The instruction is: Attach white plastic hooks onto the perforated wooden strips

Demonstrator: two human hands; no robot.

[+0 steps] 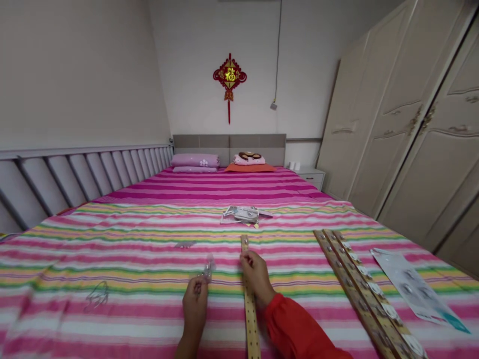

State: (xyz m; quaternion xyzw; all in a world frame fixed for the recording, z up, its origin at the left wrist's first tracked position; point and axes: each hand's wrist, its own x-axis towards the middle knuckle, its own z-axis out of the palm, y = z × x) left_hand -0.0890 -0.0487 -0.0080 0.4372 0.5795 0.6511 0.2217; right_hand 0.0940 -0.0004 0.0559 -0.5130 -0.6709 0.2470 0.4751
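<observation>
I look down a bed covered with a striped pink sheet (112, 239). My left hand (195, 304) is closed in a pinch on a small clear plastic piece (208, 270) held just above the sheet. My right hand (256, 276), in a red sleeve, rests on a narrow wooden strip (250, 319) that lies lengthwise on the bed, fingers curled and pressing near its far end. The strip's far tip (244, 241) sticks out beyond my fingers.
Two longer wooden strips with round clear pieces (359, 284) lie at the right, beside a printed plastic sheet (415, 289). A pile of clear packets (243, 214) sits mid-bed. A thin wire loop (98, 295) lies at left. Pillows (194, 162), a nightstand (312, 175), a wardrobe (411, 124).
</observation>
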